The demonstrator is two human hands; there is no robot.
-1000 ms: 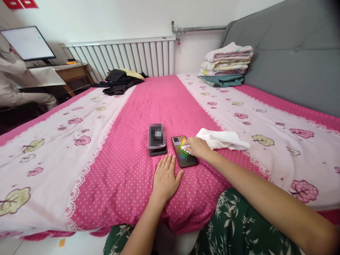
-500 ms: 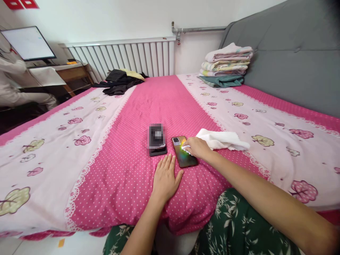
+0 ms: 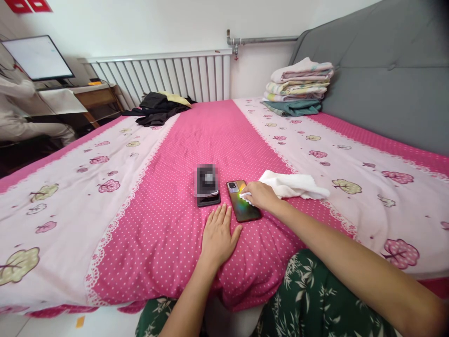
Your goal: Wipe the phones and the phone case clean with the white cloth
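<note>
Two phones lie side by side on the pink bedsheet (image 3: 168, 154). The left phone (image 3: 208, 186) is dark and partly blurred. The right phone (image 3: 242, 206) lies back up with an iridescent sheen. My right hand (image 3: 261, 195) is closed on a corner of a white cloth (image 3: 291, 185) and presses it onto the right phone's upper right side. The cloth trails off to the right of that hand. My left hand (image 3: 218, 234) lies flat on the sheet just below and between the phones, fingers together, holding nothing.
A stack of folded blankets (image 3: 300, 85) sits at the far right by the grey headboard (image 3: 386, 65). Dark clothes (image 3: 157, 107) lie at the far side near the radiator (image 3: 168, 75). A person in white (image 3: 21, 112) sits at the left beside a monitor (image 3: 37, 57).
</note>
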